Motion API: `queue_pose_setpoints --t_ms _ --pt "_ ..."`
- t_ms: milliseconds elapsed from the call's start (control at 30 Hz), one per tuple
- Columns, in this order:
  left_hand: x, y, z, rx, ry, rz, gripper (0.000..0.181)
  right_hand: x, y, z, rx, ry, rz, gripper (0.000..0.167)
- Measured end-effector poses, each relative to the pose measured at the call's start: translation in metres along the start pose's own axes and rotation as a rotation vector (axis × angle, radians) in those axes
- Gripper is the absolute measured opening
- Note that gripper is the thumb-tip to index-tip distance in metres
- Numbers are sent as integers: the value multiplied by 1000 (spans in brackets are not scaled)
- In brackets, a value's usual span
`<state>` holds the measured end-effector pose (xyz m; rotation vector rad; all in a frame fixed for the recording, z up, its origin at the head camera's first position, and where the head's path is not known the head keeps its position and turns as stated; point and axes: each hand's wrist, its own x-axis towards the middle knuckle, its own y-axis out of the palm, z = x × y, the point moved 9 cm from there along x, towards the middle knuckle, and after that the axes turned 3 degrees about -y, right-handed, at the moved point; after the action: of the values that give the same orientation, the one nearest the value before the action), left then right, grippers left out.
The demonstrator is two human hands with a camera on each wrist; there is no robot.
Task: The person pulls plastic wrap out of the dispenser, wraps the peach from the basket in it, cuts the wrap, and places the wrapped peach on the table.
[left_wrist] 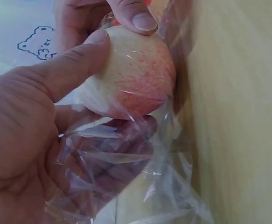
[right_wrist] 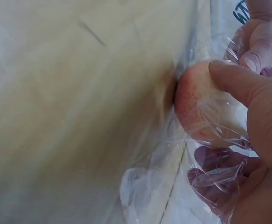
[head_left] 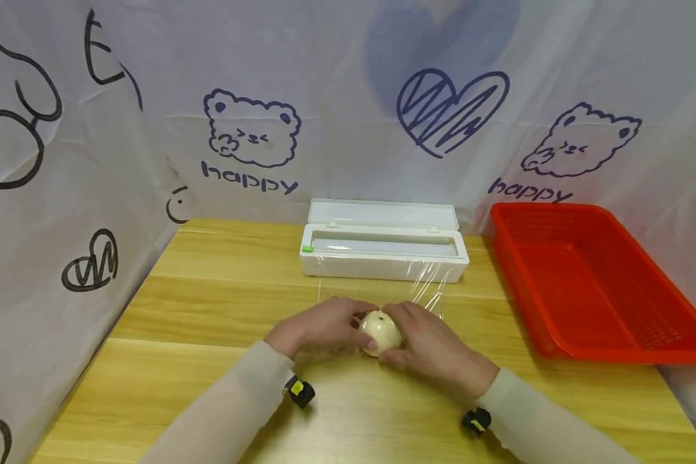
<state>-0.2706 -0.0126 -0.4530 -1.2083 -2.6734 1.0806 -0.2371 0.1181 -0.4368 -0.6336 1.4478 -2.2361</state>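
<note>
A pale yellow and red apple [head_left: 381, 333] is on the wooden table between both hands, with clear plastic film [left_wrist: 168, 154] around its side and underneath. My left hand [head_left: 333, 325] grips it from the left, thumb on its near face. From the right, my right hand [head_left: 428, 343] holds it, thumb low on the near side. In the left wrist view, loose film hangs in folds over the left fingers. Crumpled film [right_wrist: 149, 182] also shows below the apple in the right wrist view. Fingers behind the apple are partly hidden.
Behind the hands stands a white film dispenser box [head_left: 383, 267], its lid [head_left: 383, 211] raised; a sheet of film stretches from it toward the apple. A red plastic basket [head_left: 591, 283] sits at the right. White printed cloth [head_left: 348, 96] hangs behind the table [head_left: 209, 309].
</note>
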Motion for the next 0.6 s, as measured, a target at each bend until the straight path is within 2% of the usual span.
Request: queue_pose_setpoints --t_ms 133,267,400,600 --pt "0 -7 5 51 -21 5 59 8 2 -5 34 33 67 74" --pt "-5 -19 17 96 -85 7 68 14 3 -11 96 66 118 71" --pt "-15 -33 29 37 -107 25 68 18 4 -18 155 82 162 67" --pt "-26 -50 47 -91 -96 27 56 25 5 -28 222 77 228 62"
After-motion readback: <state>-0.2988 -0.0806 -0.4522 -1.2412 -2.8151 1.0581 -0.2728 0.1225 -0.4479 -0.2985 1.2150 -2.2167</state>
